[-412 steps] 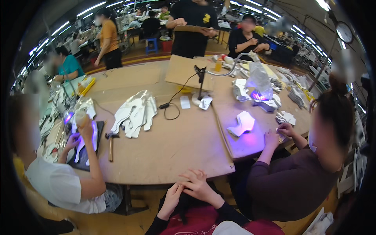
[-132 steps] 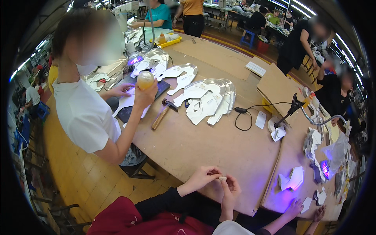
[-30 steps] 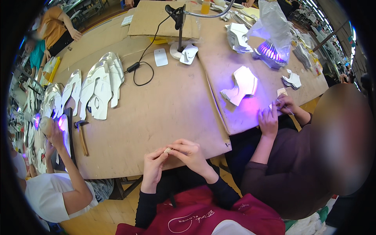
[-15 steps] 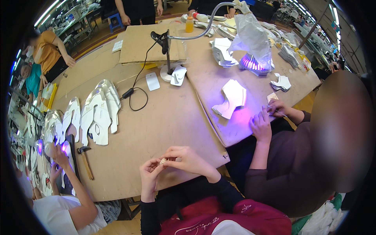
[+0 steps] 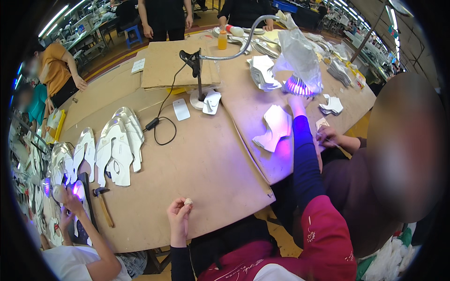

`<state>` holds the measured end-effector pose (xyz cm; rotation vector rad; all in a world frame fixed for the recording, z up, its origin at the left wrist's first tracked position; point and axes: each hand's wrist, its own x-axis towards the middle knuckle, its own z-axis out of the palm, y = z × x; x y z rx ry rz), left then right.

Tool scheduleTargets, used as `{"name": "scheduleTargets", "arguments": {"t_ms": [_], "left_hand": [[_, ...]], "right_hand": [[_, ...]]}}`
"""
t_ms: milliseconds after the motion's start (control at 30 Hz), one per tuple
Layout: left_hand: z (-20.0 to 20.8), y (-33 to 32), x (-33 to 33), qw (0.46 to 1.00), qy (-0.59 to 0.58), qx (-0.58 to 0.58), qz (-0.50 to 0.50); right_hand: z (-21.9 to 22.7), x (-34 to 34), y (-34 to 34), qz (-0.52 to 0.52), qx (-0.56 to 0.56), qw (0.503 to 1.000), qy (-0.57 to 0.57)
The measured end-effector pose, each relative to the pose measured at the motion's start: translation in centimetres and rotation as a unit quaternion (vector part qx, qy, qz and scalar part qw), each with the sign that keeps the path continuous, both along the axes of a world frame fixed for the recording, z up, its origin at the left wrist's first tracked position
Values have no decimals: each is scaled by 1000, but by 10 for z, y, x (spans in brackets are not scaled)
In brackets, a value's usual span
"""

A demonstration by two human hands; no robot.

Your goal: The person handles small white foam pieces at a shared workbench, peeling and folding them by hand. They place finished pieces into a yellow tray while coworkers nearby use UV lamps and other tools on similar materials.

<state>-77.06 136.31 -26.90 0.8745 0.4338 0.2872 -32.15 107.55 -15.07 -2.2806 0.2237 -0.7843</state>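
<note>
My left hand (image 5: 178, 215) is closed in a pinch above the front edge of the brown table. Between its thumb and fingers sits a small, round, cream-coloured wound ball (image 5: 188, 202). My right arm stretches far forward to the right, and my right hand (image 5: 295, 101) is at the lower rim of a lamp (image 5: 298, 87) glowing violet. The lamp hides its fingers, so their grip does not show. A crumpled clear plastic bag (image 5: 300, 54) covers the lamp's top. Just nearer than that hand lies a stack of white cut pieces (image 5: 274, 131), lit violet.
A bendable metal lamp arm (image 5: 234, 57) rises from a post with a black clamp (image 5: 191, 63) and cable. At left are white shaped pieces (image 5: 119, 145) and a hammer (image 5: 104, 206). Beside me on the right, a co-worker's hand (image 5: 330, 136) works at the table edge. Another person sits left.
My right hand has left the ball and reached forward right to the lamp. My left hand keeps the ball. The view has shifted slightly.
</note>
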Motion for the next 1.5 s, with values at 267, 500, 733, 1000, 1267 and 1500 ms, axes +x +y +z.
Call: {"name": "scheduleTargets", "arguments": {"t_ms": [267, 500, 733, 1000, 1267, 1500], "left_hand": [[3, -1, 0, 1000, 13, 0, 0], [-3, -2, -1, 999, -3, 32, -2], [-1, -12, -2, 987, -11, 158, -11], [-2, -21, -6, 980, 30, 195, -38], [15, -52, -37, 982, 72, 160, -73], [31, -42, -33, 910, 91, 393, -98]], "right_hand": [[-16, 16, -7, 11, 121, 991, -52], [-45, -88, 35, 191, 517, 827, -107], [-71, -239, 81, 277, 700, 655, 60], [-92, -332, 74, 372, 630, 654, 193], [-96, -364, 59, 376, 610, 615, 330], [-81, -372, 76, 515, 472, 640, 319]]}}
